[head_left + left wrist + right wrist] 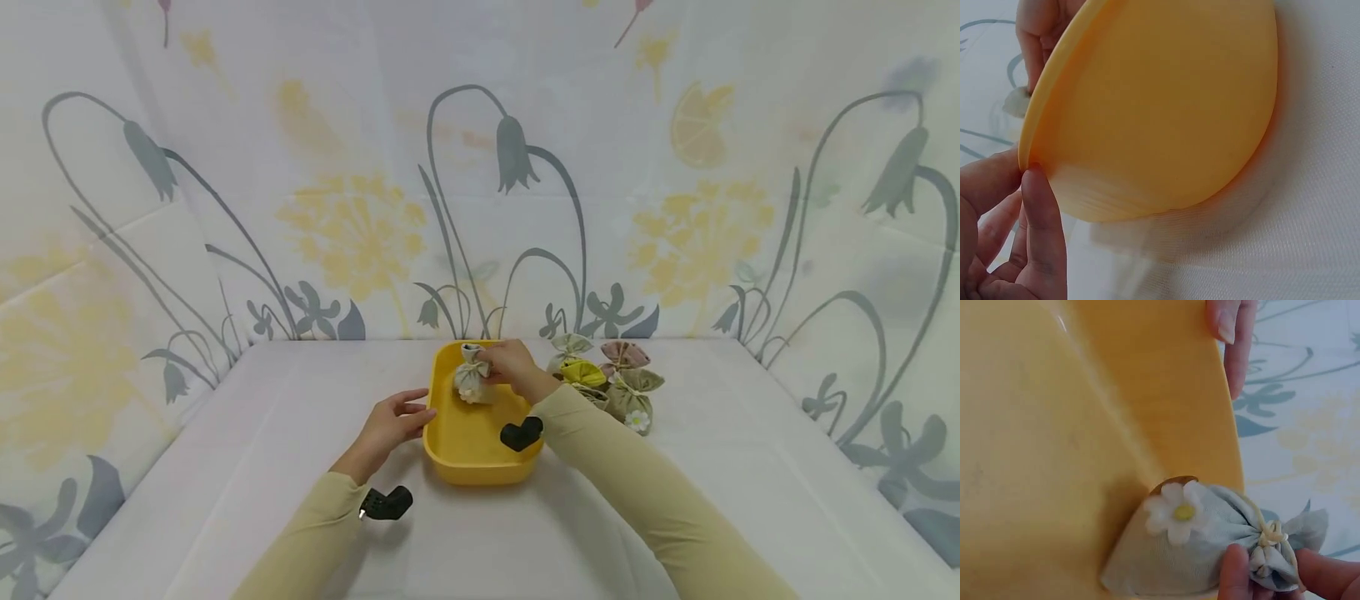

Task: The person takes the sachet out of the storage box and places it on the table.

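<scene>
A yellow tray (450,454) sits at the middle of the white table. My right hand (510,365) pinches the tied neck of a small grey-green cloth pouch (473,382) with a white daisy (1175,511), its base resting on the tray's floor (1054,456). Fingertips (1235,575) close on the neck by the cream cord. My left hand (393,421) rests against the tray's left rim, thumb and a finger (1038,212) touching the outer edge (1041,119).
Several more tied pouches (611,383), green, yellow and pink, lie in a cluster right of the tray near the back wall. Floral fabric walls (480,167) enclose the table on three sides.
</scene>
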`<state>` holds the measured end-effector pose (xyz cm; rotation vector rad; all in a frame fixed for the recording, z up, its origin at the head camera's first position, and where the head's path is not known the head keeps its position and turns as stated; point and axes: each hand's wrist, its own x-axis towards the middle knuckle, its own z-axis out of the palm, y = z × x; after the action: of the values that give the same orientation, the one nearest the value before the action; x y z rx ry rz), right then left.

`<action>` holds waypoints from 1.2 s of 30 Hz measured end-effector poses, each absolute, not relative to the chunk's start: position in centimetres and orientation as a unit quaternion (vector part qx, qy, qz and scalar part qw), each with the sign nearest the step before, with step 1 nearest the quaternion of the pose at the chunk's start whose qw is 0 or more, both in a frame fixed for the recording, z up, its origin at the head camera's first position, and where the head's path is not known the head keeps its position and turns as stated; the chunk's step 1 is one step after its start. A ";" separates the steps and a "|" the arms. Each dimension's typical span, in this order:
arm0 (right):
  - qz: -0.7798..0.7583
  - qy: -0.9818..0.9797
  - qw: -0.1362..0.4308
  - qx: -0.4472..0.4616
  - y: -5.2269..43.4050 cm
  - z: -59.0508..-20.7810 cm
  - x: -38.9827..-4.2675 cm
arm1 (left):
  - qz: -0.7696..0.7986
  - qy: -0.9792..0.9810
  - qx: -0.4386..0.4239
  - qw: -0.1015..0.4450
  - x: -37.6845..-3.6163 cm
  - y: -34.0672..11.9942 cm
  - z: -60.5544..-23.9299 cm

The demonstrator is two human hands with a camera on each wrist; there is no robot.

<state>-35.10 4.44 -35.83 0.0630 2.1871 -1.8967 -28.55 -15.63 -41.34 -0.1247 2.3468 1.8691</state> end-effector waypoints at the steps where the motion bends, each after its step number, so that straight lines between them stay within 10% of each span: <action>1: -0.647 0.752 0.125 0.022 4.6 -35.8 -34.9 | 0.622 0.779 -0.042 0.070 -28.5 -15.6 -41.3; 36: -0.592 0.778 0.014 -0.209 10.5 -32.2 -23.2 | 0.619 0.782 -0.040 0.059 -28.2 -15.5 -41.1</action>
<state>-23.22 10.47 -32.23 -0.6524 2.4227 -1.8452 -28.24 -15.45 -41.15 -0.1205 2.3695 1.8759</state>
